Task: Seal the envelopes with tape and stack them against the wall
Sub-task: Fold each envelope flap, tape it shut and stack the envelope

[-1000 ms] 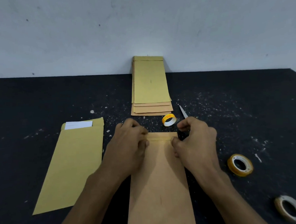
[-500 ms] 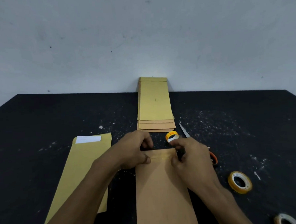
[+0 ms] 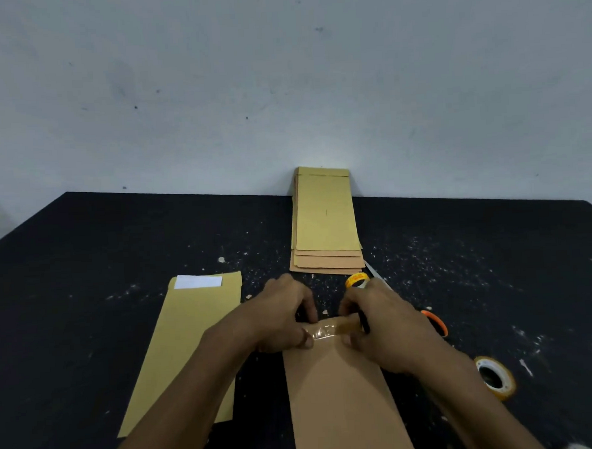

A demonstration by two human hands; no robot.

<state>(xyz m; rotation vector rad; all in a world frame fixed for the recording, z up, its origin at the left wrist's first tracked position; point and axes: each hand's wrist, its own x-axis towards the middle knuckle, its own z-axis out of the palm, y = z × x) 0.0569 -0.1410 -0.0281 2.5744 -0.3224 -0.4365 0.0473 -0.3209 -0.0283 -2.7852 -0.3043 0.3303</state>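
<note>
A brown envelope (image 3: 341, 393) lies lengthwise in front of me on the black table (image 3: 84, 269). Across its folded top edge sits a strip of clear tape (image 3: 324, 332). My left hand (image 3: 278, 314) pinches the envelope's top left corner at the tape's end, and my right hand (image 3: 382, 322) pinches the top right corner. A stack of sealed envelopes (image 3: 325, 222) leans against the wall (image 3: 280, 87) straight ahead. Another yellowish envelope (image 3: 188, 346) with white paper sticking out of its mouth lies to the left.
A small yellow tape roll (image 3: 356, 281) and scissors with an orange handle (image 3: 435, 321) sit just beyond my right hand. A larger yellow tape roll (image 3: 495, 377) lies at the right. White specks dot the tabletop.
The camera has tilted up, so the table sits lower in view. Both hands stay at the envelope's top edge; the shiny tape strip now shows between my thumbs.
</note>
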